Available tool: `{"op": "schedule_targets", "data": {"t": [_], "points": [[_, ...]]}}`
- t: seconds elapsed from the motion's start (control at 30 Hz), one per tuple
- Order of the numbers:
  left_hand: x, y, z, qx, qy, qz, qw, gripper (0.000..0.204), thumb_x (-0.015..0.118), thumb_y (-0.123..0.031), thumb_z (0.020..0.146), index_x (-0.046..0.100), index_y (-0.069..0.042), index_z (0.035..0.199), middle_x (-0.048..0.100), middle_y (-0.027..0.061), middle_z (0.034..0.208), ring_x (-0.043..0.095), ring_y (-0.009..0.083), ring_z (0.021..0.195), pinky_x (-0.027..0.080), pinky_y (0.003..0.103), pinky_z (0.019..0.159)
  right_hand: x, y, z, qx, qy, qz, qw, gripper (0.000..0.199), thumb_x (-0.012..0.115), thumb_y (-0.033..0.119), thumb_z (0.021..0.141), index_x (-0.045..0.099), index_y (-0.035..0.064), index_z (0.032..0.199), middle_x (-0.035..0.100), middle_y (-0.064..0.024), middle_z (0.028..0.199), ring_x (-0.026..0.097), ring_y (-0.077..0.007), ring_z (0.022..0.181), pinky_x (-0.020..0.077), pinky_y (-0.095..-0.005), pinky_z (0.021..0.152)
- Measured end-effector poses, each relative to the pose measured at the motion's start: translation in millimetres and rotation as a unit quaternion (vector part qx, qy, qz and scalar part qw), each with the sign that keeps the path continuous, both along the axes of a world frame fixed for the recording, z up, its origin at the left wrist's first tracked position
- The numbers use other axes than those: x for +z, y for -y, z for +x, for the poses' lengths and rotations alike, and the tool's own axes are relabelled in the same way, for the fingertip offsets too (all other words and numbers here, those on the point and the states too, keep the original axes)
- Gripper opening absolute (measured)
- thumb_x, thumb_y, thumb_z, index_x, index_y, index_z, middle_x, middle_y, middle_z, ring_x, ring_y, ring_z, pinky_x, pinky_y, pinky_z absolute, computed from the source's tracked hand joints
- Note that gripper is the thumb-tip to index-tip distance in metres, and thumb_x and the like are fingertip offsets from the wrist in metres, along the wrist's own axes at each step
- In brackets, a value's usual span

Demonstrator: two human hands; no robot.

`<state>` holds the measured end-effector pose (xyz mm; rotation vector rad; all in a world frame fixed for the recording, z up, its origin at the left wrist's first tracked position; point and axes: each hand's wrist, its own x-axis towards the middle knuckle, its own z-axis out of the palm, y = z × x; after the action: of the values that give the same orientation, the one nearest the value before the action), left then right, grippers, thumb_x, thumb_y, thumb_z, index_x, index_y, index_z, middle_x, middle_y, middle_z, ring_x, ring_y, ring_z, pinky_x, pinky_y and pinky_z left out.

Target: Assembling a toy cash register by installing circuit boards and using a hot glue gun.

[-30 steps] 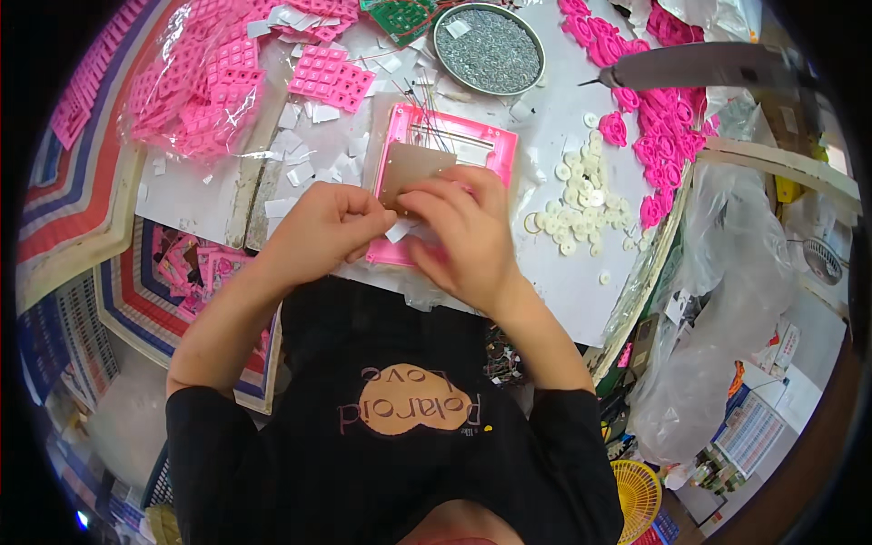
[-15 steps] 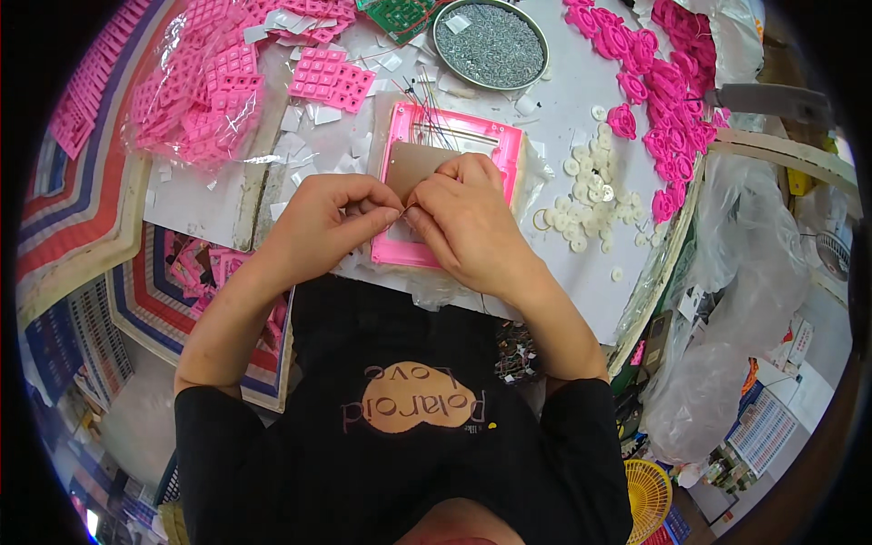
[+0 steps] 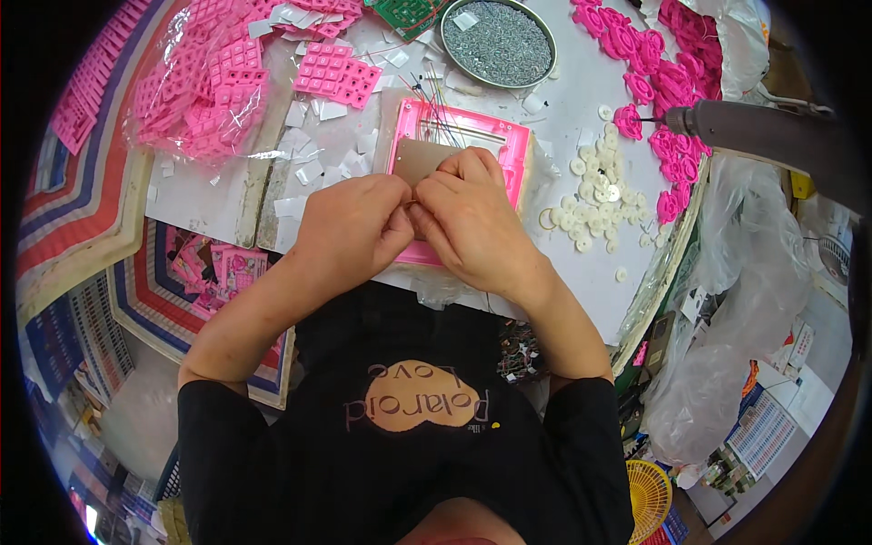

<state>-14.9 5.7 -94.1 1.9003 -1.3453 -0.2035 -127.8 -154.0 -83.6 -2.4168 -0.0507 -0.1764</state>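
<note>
My left hand (image 3: 352,225) and my right hand (image 3: 480,225) meet over the near part of a pink plastic case (image 3: 516,150). Both are closed, thumbs and fingers pinched together, fingertips nearly touching. Whatever they pinch is too small and too covered to name. Under the fingers lies a flat brown board (image 3: 418,158) inside the case; my right fingers rest against its edge. Several thin coloured wires (image 3: 438,113) stick up from the far side of the case. My hands hide its near middle.
A dark electric screwdriver (image 3: 754,134) juts in from the right. Nearby are white plastic discs (image 3: 595,204), pink ring-shaped parts (image 3: 672,82) and a round tin of small metal pieces (image 3: 500,44). Pink keypads (image 3: 336,74), a clear bag of keypads (image 3: 204,91) and a green circuit board (image 3: 404,14) lie farther left.
My left hand has rolled over and drawn closer to my right, its fingers curling in. The screwdriver has swung farther into view from the right. My right hand stays almost in place.
</note>
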Motion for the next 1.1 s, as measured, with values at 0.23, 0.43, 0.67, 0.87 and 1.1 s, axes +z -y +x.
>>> {"op": "schedule_targets", "data": {"t": [0.23,0.43,0.67,0.87,1.1], "points": [[21.0,-8.9,14.3,-0.015,-0.118,0.08,0.99,0.012,0.068,-0.006,0.077,0.062,-0.006,0.087,0.056,0.0069,0.069,0.058,0.0225,0.06,0.045,0.035,0.055,-0.6,0.9,-1.2,-0.012,0.003,0.004,1.0,0.009,0.062,0.014,0.088,0.064,0.0055,0.086,0.062,-0.0072,0.085,0.053,-0.0307,0.096,0.0361,-0.0511,0.099],[12.0,-6.8,8.9,-0.003,-0.101,0.054,0.993,0.012,0.071,-0.007,0.077,0.062,-0.007,0.086,0.053,0.0062,0.067,0.055,0.0218,0.058,0.043,0.035,0.054,-0.2,-0.8,-0.5,-0.015,0.013,0.001,1.0,0.008,0.062,0.013,0.088,0.062,0.0053,0.084,0.06,-0.0073,0.083,0.053,-0.0294,0.094,0.0366,-0.0463,0.098],[6.6,-7.3,7.7,0.0,-0.12,0.043,0.992,0.011,0.07,-0.007,0.077,0.062,-0.006,0.085,0.052,0.007,0.066,0.054,0.0222,0.057,0.043,0.035,0.054,-2.6,-0.4,-1.2,-0.014,0.0,-0.006,1.0,0.011,0.062,0.016,0.089,0.062,0.0061,0.084,0.062,-0.0075,0.085,0.054,-0.0313,0.096,0.0362,-0.0527,0.099],[9.1,-10.5,9.3,0.016,-0.306,0.101,0.947,0.008,0.068,-0.005,0.083,0.064,-0.002,0.089,0.048,-0.0001,0.063,0.045,0.0092,0.056,0.037,0.027,0.053,0.7,-5.1,-0.2,-0.096,0.069,0.03,0.993,0.013,0.071,0.009,0.081,0.063,0.0064,0.09,0.062,-0.0086,0.088,0.054,-0.031,0.091,0.0411,-0.0444,0.091],[9.4,-7.0,-9.0,0.036,-0.443,0.044,0.895,0.006,0.065,-0.003,0.091,0.066,0.001,0.094,0.046,-0.0059,0.065,0.04,0.0023,0.06,0.035,0.022,0.054,1.3,-25.8,-29.4,-0.17,0.088,0.151,0.97,0.022,0.074,0.004,0.079,0.067,0.0028,0.1,0.066,-0.0088,0.092,0.062,-0.0263,0.078,0.0498,-0.0364,0.068]]}}
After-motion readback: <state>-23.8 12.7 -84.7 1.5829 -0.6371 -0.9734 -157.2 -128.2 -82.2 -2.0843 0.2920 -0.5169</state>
